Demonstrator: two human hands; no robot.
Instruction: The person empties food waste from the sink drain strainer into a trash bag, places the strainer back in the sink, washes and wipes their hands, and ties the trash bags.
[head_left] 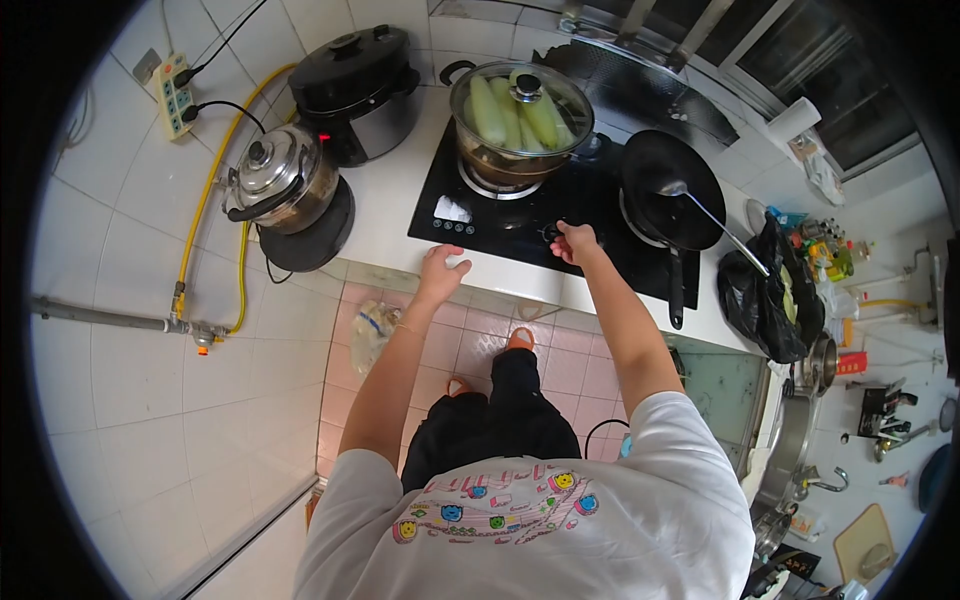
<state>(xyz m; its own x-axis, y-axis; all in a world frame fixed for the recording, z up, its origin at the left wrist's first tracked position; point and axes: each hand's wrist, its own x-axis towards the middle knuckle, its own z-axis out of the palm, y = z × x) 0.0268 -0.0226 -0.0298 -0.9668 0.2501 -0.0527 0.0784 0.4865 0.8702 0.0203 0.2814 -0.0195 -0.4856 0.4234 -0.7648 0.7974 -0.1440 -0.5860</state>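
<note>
My right hand [576,243] is at the front of the black gas stove [510,225], its fingers closed on a stove knob [550,232]. My left hand [441,275] rests at the white counter's front edge [500,276] with thumb and fingers apart, holding nothing. On the left burner stands a steamer pot [510,165] under a glass lid [526,88], with pale green corn-like pieces inside. A black wok [672,190] sits on the right burner, a metal ladle [715,215] lying in it.
A kettle [285,180] stands on a dark base at the left, beside a black electric cooker [355,95]. Right of the wok is a black plastic bag [755,300]. A yellow gas hose [205,190] runs along the left wall. A clear bag [372,335] is on the floor.
</note>
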